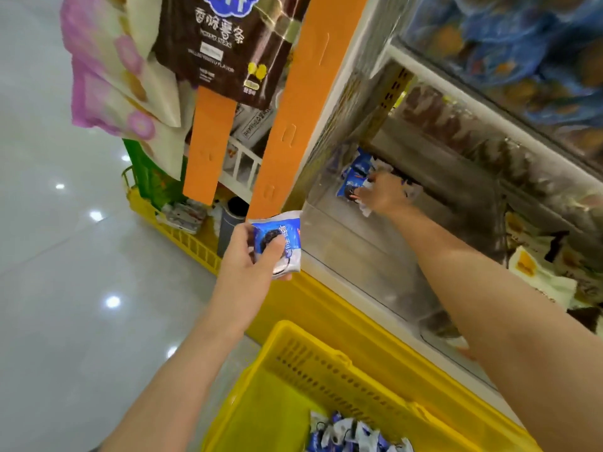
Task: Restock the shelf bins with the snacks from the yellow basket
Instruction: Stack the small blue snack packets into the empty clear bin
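While reaching into the clear bin (342, 252) with the right hand (386, 195), touching blue packets (354, 177), grip impossible to tell; pinching another blue packet (290, 231) in the left hand (244, 256).

Bright, even indoor light; a wide-angle view, blurred toward the right.
White spots of reflected lamps dot the glossy floor (112, 301), and shadows are faint. The left hand (244, 256) and the blue packet (280, 239) it grips are fairly sharp. The right hand (385, 194) inside the clear bin (359, 256) is smeared, as are the blue bags (509, 44) at top right. The orange strips (208, 145) lean with lens distortion.
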A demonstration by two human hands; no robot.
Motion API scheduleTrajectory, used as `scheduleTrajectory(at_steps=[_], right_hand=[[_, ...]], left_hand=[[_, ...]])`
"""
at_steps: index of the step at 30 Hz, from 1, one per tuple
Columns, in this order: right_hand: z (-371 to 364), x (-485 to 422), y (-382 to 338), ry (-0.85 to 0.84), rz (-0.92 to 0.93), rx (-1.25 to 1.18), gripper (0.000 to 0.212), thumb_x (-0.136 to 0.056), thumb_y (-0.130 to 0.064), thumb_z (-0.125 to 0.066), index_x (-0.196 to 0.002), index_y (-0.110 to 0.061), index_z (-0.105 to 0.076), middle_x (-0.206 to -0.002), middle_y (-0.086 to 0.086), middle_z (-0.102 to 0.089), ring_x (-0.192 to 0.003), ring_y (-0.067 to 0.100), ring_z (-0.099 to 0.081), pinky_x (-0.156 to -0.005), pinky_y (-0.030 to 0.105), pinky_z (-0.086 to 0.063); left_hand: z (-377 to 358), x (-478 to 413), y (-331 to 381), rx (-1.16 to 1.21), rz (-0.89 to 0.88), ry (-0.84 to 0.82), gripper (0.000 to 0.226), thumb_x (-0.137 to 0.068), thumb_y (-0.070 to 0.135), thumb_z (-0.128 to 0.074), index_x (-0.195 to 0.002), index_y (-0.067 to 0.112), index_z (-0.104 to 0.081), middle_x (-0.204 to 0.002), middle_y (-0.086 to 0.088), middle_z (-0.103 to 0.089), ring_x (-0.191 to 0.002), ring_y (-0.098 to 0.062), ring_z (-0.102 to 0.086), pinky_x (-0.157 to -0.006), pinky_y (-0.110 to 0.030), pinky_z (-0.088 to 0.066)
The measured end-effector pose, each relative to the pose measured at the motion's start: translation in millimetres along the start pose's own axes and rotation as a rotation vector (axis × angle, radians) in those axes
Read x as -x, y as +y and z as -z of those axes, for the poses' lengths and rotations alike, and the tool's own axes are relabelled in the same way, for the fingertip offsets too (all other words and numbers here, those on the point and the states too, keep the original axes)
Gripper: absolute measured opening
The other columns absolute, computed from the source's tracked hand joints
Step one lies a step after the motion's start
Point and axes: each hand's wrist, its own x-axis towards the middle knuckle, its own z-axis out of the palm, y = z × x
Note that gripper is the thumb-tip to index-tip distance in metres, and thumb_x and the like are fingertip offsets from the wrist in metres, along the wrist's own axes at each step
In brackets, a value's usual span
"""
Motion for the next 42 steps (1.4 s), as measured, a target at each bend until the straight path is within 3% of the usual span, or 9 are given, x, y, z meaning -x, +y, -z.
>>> scheduleTrajectory(at_steps=[3, 9, 15, 20, 23, 27, 30, 37, 42], right_hand=[[-7, -13, 4, 0.044, 0.000, 0.213, 0.046, -0.093, -0.030, -0.053, -0.127, -0.001, -0.048, -0.130, 0.021, -0.052, -0.122, 0.034, -0.049, -0.094, 0.038, -0.043], [-9, -32, 12, 0.188, 0.127, 0.420, 0.052, -0.090, -0.040, -0.056, -0.122, 0.000, -0.050, -0.125, 0.023, -0.052, -0.119, 0.035, -0.047, -0.099, 0.044, -0.040], [-2, -24, 5, 0.179, 0.217, 0.524, 0.051, -0.092, -0.038, -0.053, -0.127, -0.002, -0.046, -0.129, 0.020, -0.049, -0.123, 0.034, -0.041, -0.101, 0.041, -0.032], [21, 31, -16, 0.220, 0.273, 0.093, 0.044, -0.096, -0.028, -0.049, -0.131, -0.002, -0.043, -0.130, 0.019, -0.049, -0.122, 0.032, -0.043, -0.099, 0.039, -0.036], [36, 90, -32, 0.208, 0.331, -0.344, 0.026, -0.096, -0.018, -0.049, -0.118, -0.006, -0.053, -0.104, 0.007, -0.058, -0.095, 0.018, -0.056, -0.079, 0.022, -0.041], [42, 162, -43, -0.017, 0.394, -0.579, 0.017, -0.097, -0.024, -0.047, -0.109, -0.017, -0.055, -0.087, -0.008, -0.058, -0.077, 0.005, -0.055, -0.071, 0.017, -0.044], [41, 197, -43, -0.222, 0.383, -0.651, 0.016, -0.091, -0.027, -0.057, -0.106, -0.025, -0.053, -0.093, -0.012, -0.061, -0.083, 0.003, -0.059, -0.077, 0.018, -0.048], [52, 222, -9, -0.245, 0.348, -0.552, 0.029, -0.083, -0.020, -0.069, -0.111, -0.018, -0.062, -0.101, 0.000, -0.069, -0.089, 0.015, -0.066, -0.081, 0.027, -0.052], [62, 229, 19, -0.352, 0.366, -0.589, 0.038, -0.072, -0.015, -0.079, -0.101, -0.025, -0.057, -0.094, -0.003, -0.068, -0.084, 0.007, -0.064, -0.076, 0.023, -0.053]], left_hand=[[-7, -2, 1, 0.055, 0.018, -0.017, 0.014, -0.089, 0.020, -0.057, -0.100, 0.026, -0.051, -0.103, -0.003, -0.064, -0.077, -0.008, -0.068, -0.063, -0.031, -0.058], [-12, -3, 5, -0.056, 0.059, -0.003, 0.026, -0.089, 0.029, -0.058, -0.111, 0.021, -0.048, -0.103, 0.000, -0.066, -0.077, -0.011, -0.070, -0.075, -0.045, -0.058], [-13, 0, 16, 0.076, 0.056, -0.023, 0.016, -0.089, 0.023, -0.057, -0.102, 0.026, -0.051, -0.101, -0.001, -0.065, -0.074, -0.006, -0.069, -0.059, -0.024, -0.057], [-14, -1, 29, 0.332, 0.171, -0.055, 0.021, -0.091, 0.002, -0.048, -0.108, 0.015, -0.053, -0.089, -0.005, -0.065, -0.065, -0.011, -0.068, -0.059, -0.033, -0.057], [-15, 6, 29, 0.373, 0.201, -0.104, 0.022, -0.091, -0.001, -0.045, -0.105, 0.012, -0.055, -0.089, -0.007, -0.066, -0.068, -0.014, -0.068, -0.057, -0.031, -0.058], [-23, 21, 20, 0.329, 0.161, -0.190, 0.026, -0.088, 0.006, -0.054, -0.114, 0.006, -0.055, -0.102, -0.010, -0.065, -0.081, -0.015, -0.067, -0.063, -0.028, -0.056], [-28, 35, 19, 0.388, 0.165, -0.309, 0.039, -0.075, 0.017, -0.061, -0.113, 0.011, -0.057, -0.100, -0.003, -0.070, -0.084, -0.007, -0.066, -0.064, -0.020, -0.052], [-35, 58, 12, 0.110, 0.046, -0.261, 0.017, -0.091, 0.008, -0.054, -0.105, 0.016, -0.059, -0.098, 0.000, -0.068, -0.087, -0.011, -0.067, -0.076, -0.026, -0.054], [-39, 65, 14, -0.056, -0.012, -0.288, 0.014, -0.093, 0.011, -0.051, -0.085, 0.009, -0.062, -0.084, -0.007, -0.067, -0.079, -0.012, -0.064, -0.072, -0.022, -0.053]])
